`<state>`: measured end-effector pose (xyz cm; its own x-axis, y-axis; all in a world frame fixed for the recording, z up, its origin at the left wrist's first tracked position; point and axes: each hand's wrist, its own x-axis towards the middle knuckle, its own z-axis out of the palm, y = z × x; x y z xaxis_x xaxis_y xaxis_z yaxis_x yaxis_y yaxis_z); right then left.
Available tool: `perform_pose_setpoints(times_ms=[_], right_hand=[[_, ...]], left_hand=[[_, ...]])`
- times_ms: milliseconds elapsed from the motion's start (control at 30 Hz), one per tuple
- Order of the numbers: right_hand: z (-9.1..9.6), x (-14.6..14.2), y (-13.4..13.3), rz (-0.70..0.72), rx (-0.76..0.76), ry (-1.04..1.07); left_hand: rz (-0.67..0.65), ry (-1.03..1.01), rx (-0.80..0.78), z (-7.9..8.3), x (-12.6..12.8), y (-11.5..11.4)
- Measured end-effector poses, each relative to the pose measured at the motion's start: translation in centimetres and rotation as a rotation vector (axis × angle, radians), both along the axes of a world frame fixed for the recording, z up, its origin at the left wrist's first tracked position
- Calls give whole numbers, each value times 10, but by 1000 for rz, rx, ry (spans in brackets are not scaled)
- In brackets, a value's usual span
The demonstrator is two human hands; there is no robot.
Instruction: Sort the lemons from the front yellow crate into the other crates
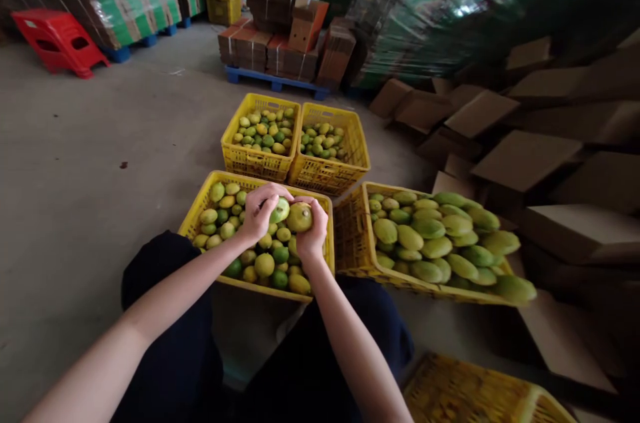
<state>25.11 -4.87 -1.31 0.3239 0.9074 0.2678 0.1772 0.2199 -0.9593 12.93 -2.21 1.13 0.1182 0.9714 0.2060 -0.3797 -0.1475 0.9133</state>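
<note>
My left hand (260, 209) is closed round a green-yellow lemon (280, 210), held over a yellow plastic crate (200, 199) full of lemons. Right beside it, my right hand (313, 229) grips a larger yellowish lemon (299, 217). The two fruits touch each other between my hands. My knees in dark trousers sit just below the crate.
Two more yellow crates of lemons (260, 159) (330, 173) stand behind. A tilted yellow crate (350, 229) at right holds large green mangoes. Another yellow crate (475, 393) lies at bottom right. Flat cardboard boxes (525, 156) pile up at right, stacked cartons on a pallet (280, 43) behind, red stool (57, 39) far left.
</note>
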Motion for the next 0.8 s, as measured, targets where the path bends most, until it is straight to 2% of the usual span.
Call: perform_pose_setpoints(times_ms=[100, 233, 333, 467, 533, 667, 800], right_hand=[[8, -3, -4, -26, 48, 34], [12, -10, -10, 10, 82, 62], [10, -12, -12, -19, 89, 67], [8, -11, -13, -12, 184, 110], [9, -10, -13, -17, 203, 104], [11, -11, -13, -26, 200, 129], [6, -12, -9, -30, 118, 242]], left_hand=[[15, 28, 45, -4, -6, 1], [19, -28, 97, -3, -12, 1], [7, 37, 233, 0, -13, 2], [14, 173, 479, 3, -14, 7], [11, 207, 537, 4, -14, 9], [10, 212, 522, 7, -14, 8], [31, 220, 277, 9, -9, 6]])
